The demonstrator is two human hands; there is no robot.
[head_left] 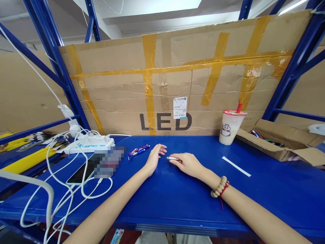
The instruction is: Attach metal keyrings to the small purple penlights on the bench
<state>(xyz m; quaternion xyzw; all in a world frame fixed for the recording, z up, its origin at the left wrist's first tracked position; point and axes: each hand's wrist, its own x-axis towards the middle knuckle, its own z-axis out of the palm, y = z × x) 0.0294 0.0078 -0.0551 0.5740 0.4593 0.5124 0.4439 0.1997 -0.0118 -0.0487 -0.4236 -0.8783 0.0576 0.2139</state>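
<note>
My right hand [187, 164] rests low over the blue tabletop, its fingers closed on a slim silver pen-like thing [172, 158] whose end sticks out toward the left. Most of that object is hidden by the fingers. Facing it, my left hand [155, 158] stands on its edge with fingers stretched out and nothing in them. Just left of that hand lie two metallic pen-like pieces, one purple [138, 149] and one blue [138, 153], with a small loop of cord at the near end.
A phone [82, 173], tangled white cables and a power strip [87, 144] crowd the left. At right are a paper strip [236, 166], a drink cup with red straw [230, 128] and an open carton [276, 144] holding pens. Taped cardboard [122, 98] walls the back.
</note>
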